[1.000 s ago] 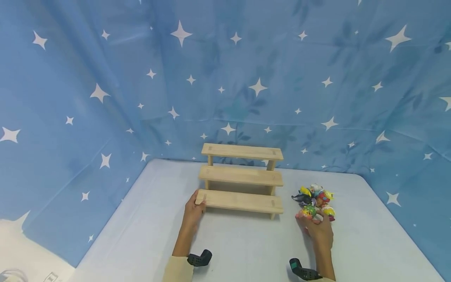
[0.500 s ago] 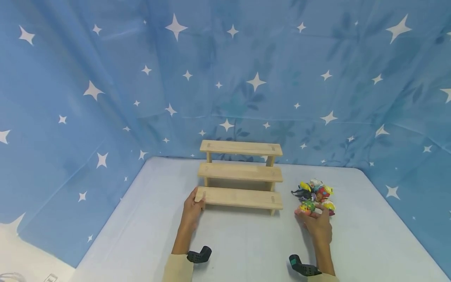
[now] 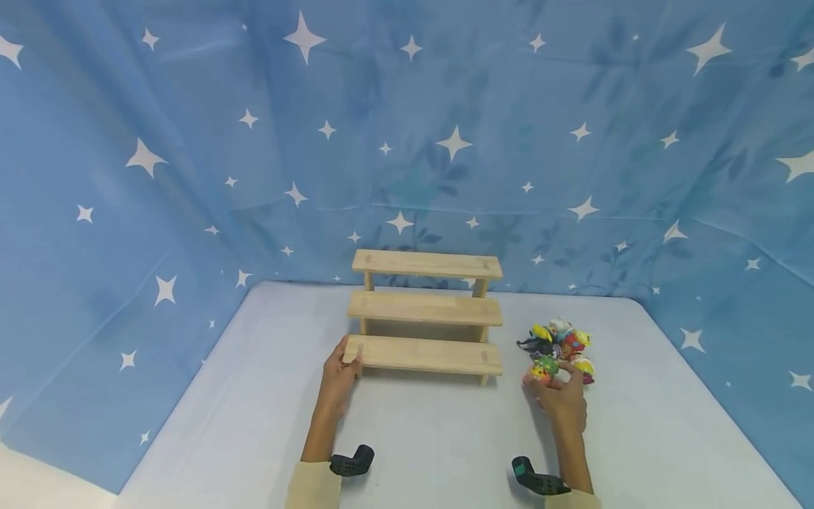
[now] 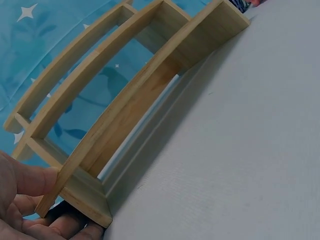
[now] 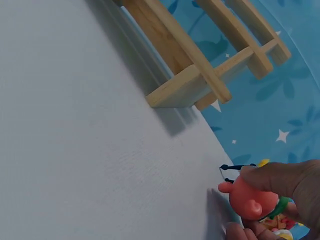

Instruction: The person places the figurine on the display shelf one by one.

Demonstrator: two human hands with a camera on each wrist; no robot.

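A three-step wooden display shelf (image 3: 422,353) stands on the white table. My left hand (image 3: 337,375) grips the left end of its lowest step; in the left wrist view the thumb lies on the board and the other fingers are beneath, partly hidden. To the right, my right hand (image 3: 562,406) holds a small toy figurine (image 3: 542,370) with a green and yellow top, at the near side of a cluster of figurines (image 3: 539,345). The right wrist view shows the held figurine's pink rounded body (image 5: 245,200) between thumb and fingers. Whether it touches the table is unclear.
Several colourful figurines lie close together just beyond the right hand, right of the shelf. A blue curtain (image 3: 407,162) with white stars hangs behind and beside the white table (image 3: 432,438).
The head view has shifted slightly, so everything sits a little further left and higher. Both hands keep their holds on the shelf and the figurine.
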